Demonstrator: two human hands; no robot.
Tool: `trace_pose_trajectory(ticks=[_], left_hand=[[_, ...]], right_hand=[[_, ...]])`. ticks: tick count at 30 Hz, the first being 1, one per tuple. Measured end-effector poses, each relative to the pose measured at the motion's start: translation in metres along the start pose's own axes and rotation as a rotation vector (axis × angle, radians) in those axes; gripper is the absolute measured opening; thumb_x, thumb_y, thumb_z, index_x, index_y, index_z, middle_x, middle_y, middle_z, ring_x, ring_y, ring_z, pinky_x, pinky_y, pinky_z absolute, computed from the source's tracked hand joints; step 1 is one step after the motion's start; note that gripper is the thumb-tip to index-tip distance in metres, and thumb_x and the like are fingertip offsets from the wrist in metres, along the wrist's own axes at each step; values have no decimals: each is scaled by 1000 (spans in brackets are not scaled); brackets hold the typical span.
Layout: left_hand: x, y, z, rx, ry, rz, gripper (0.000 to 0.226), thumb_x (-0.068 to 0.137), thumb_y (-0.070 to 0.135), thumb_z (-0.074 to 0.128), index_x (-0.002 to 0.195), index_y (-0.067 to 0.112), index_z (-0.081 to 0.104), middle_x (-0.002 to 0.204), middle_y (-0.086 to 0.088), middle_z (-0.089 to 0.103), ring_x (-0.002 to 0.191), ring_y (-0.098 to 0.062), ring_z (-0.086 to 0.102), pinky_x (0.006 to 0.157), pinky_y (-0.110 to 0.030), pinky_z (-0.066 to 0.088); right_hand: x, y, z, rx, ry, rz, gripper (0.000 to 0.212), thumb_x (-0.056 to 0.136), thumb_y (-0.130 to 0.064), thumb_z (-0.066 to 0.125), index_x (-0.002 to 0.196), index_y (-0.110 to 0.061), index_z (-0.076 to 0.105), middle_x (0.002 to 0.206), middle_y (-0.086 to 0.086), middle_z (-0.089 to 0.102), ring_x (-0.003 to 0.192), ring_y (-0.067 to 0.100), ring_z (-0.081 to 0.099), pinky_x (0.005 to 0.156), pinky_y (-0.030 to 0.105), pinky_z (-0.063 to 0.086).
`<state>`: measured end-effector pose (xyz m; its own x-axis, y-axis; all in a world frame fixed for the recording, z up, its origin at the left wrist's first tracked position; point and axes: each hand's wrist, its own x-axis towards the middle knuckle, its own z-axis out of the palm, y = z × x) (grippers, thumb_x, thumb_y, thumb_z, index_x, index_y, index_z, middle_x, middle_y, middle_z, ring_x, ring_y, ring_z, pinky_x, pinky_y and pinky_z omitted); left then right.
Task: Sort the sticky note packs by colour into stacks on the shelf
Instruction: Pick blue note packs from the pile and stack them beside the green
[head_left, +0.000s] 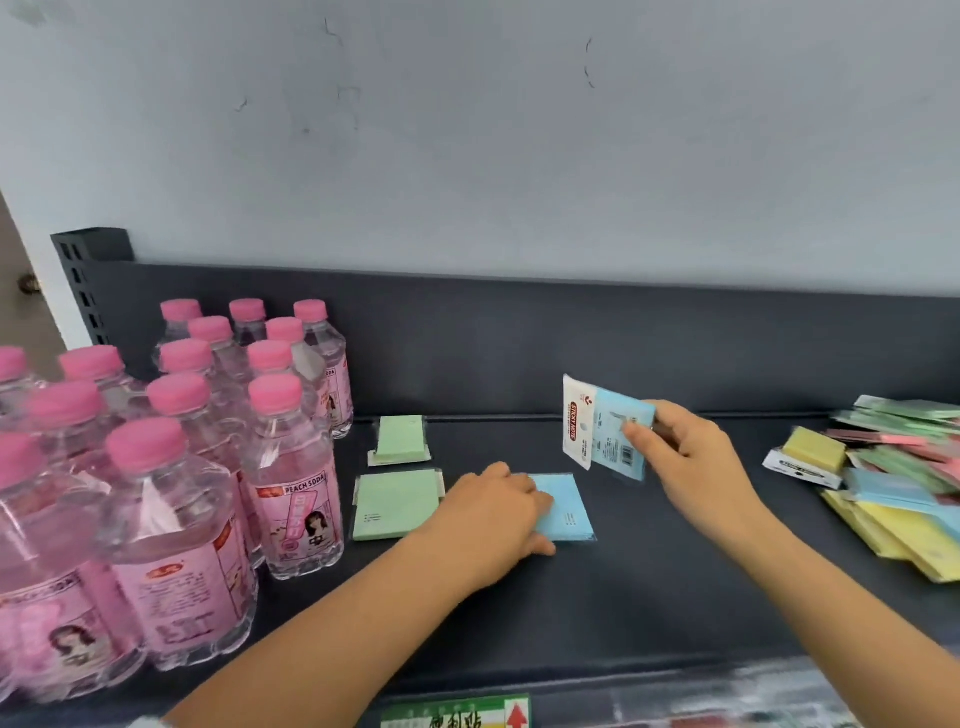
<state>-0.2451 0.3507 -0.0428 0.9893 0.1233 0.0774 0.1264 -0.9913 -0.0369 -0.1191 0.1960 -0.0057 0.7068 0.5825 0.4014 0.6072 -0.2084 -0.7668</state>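
Crowded along the left edge of the dark grey metal shelf (649, 571), clear plastic peach soda bottles with pink caps and pink labels (291, 467), standing upright in rows from the back panel to the front edge. Just right of the bottles, two light green sticky note packs lying flat, one nearer the back (400, 439) and one in front of it (397, 504), apart from each other. Right beside the front green one, a light blue sticky note pack (569, 506) flat on the shelf, its left part covered by the left hand (493, 519): fingers lightly bent on top, thumb along the near edge, gripping or only pressing not plain. Above the middle of the shelf, clear of it, a second light blue sticky note pack with a white header card (605, 431), pinched at its right side between thumb and fingers of the right hand (691, 457). Against the right edge, a loose heap of mixed green, pink, blue and yellow packs (904, 488), with a thick yellow pack on a black-and-white card (810, 449) at its left rim. Bare shelf between the blue pack and that heap, and along the front edge under both forearms. On the front lip, a green-and-white price label with a red arrow (457, 714). Behind, a low dark back panel (571, 343) under a pale grey wall (467, 156).
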Motion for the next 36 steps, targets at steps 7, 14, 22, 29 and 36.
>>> trace_pose_trajectory(ticks=[7, 14, 22, 29, 36], left_hand=[[6, -13, 1, -72, -30, 76, 52, 88, 3, 42, 134, 27, 49, 131, -4, 52, 118, -29, 48, 97, -39, 42], [-3, -7, 6, -97, 6, 90, 33, 97, 14, 42, 125, 24, 57, 119, -4, 52, 109, -28, 45, 94, -39, 42], [-32, -10, -13, -64, 43, -81, 22, 92, 24, 50, 98, 7, 62, 105, -9, 61, 99, -29, 56, 80, -37, 47], [-41, -23, -23, -118, 193, -238, 55, 78, 53, 64, 122, 21, 54, 124, 5, 54, 115, -17, 49, 84, -34, 45], [-26, -19, -8, -160, 20, -79, 60, 81, 47, 64, 135, 27, 46, 143, 7, 42, 131, -15, 38, 105, -36, 37]], right_hand=[[-21, -5, 3, -46, 67, 17, 12, 94, -20, 52, 96, -24, 64, 88, -10, 71, 87, 16, 66, 71, 36, 51], [-19, -8, 1, -76, 52, 1, 11, 93, -21, 53, 93, -28, 63, 85, -15, 69, 83, 0, 64, 58, 11, 45], [-5, -2, 18, -116, -133, -126, 34, 86, -2, 62, 101, -32, 70, 117, -13, 58, 110, 9, 51, 91, 18, 40], [-7, 15, 36, -194, -317, -258, 33, 85, 6, 60, 104, -18, 72, 115, -4, 62, 107, 15, 60, 94, 25, 47], [-11, 20, 35, -395, -558, -208, 42, 88, -8, 52, 123, -29, 60, 140, -15, 44, 128, 2, 39, 97, 1, 23]])
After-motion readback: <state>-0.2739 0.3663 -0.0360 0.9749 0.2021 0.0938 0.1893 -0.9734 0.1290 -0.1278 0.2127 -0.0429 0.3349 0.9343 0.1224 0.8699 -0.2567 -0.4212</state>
